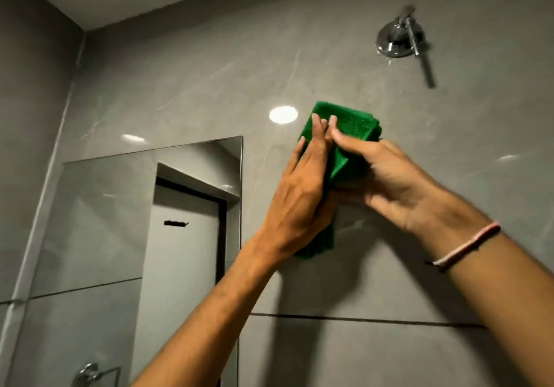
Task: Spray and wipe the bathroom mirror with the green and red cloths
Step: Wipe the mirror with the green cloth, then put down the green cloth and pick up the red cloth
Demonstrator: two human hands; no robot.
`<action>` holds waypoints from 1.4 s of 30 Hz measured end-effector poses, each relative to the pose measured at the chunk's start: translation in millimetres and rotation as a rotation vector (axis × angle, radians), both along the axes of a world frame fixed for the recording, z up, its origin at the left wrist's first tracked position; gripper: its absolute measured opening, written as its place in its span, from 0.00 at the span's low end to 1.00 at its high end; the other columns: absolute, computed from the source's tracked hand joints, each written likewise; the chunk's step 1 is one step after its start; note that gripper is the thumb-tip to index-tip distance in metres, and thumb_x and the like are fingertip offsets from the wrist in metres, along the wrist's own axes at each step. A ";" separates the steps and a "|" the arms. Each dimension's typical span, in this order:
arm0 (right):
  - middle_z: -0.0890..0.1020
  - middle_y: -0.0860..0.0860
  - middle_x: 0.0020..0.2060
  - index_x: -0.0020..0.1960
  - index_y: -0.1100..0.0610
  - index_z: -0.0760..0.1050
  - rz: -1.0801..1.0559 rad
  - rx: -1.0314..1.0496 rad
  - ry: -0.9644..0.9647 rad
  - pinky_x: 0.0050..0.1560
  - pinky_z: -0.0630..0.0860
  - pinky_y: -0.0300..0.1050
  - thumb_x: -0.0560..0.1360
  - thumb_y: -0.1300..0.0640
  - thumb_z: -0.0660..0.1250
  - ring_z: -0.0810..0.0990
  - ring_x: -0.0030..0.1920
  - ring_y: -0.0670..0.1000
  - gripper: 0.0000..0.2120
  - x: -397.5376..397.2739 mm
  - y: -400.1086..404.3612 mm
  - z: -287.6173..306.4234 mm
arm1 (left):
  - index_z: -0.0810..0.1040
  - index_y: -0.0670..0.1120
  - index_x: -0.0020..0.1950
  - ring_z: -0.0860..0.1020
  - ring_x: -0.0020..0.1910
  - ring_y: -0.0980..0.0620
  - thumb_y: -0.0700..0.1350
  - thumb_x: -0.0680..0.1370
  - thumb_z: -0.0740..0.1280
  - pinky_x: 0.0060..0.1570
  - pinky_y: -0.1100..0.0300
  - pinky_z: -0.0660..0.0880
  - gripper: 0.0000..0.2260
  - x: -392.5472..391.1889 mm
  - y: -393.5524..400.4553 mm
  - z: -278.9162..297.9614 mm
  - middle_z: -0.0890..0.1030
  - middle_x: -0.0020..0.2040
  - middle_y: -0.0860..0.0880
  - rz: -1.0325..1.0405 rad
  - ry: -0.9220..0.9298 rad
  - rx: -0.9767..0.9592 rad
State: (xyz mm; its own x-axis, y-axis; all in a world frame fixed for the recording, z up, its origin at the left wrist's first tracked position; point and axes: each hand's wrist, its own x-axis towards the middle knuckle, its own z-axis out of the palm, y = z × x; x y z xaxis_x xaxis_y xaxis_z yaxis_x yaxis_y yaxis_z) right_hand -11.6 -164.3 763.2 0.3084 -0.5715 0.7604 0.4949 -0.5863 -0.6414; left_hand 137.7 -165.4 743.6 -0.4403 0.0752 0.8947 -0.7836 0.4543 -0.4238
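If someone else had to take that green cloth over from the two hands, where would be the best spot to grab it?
Probably the loose tail of the green cloth, coming from below. That end hangs free under the left hand, while the middle is covered by both hands and the right hand pinches the folded top. The upper right corner also shows, but it sits close to the fingertips.

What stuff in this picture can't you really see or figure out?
- Red cloth and spray bottle: nowhere in the head view.
- Green cloth: its middle is covered by the left hand and right hand.
- Mirror: its bottom and left side run off the picture's edge.
- Towel ring: cut off by the bottom edge.
- Whether the cloth touches the wall: hidden behind the hands.
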 end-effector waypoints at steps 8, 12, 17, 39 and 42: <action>0.85 0.66 0.61 0.72 0.65 0.74 -0.086 0.276 -0.368 0.50 0.86 0.56 0.83 0.62 0.66 0.88 0.51 0.60 0.18 -35.0 -1.8 -56.3 | 0.58 0.52 0.81 0.72 0.74 0.56 0.64 0.72 0.68 0.72 0.59 0.71 0.41 -13.5 28.9 -61.5 0.73 0.75 0.48 -0.298 0.460 0.433; 0.88 0.61 0.57 0.71 0.64 0.76 -0.121 0.330 -0.465 0.43 0.87 0.51 0.82 0.61 0.69 0.88 0.41 0.52 0.19 -61.9 2.4 -100.2 | 0.81 0.48 0.63 0.85 0.57 0.50 0.49 0.68 0.77 0.54 0.60 0.82 0.24 -18.6 27.5 -104.6 0.87 0.58 0.46 -0.632 0.683 0.900; 0.90 0.47 0.38 0.44 0.53 0.87 -0.309 0.266 -0.370 0.47 0.86 0.45 0.78 0.66 0.71 0.89 0.41 0.45 0.10 -119.9 0.6 -195.9 | 0.88 0.47 0.48 0.87 0.44 0.53 0.36 0.66 0.75 0.43 0.64 0.83 0.13 -43.0 24.4 -193.6 0.90 0.45 0.49 -0.856 0.807 1.211; 0.83 0.58 0.44 0.55 0.68 0.82 -0.547 1.745 0.617 0.38 0.77 0.43 0.81 0.67 0.68 0.81 0.40 0.53 0.06 -217.2 72.3 -764.0 | 0.79 0.25 0.56 0.83 0.31 0.57 0.26 0.76 0.68 0.37 0.64 0.82 0.09 -134.7 107.6 -754.8 0.86 0.42 0.38 0.083 1.584 2.097; 0.82 0.59 0.46 0.63 0.75 0.79 -0.582 1.732 0.758 0.41 0.75 0.44 0.81 0.70 0.67 0.79 0.43 0.57 0.13 -212.8 63.1 -805.0 | 0.80 0.27 0.54 0.81 0.32 0.58 0.26 0.73 0.71 0.37 0.70 0.78 0.11 -142.6 100.8 -790.3 0.85 0.50 0.31 0.236 1.441 2.153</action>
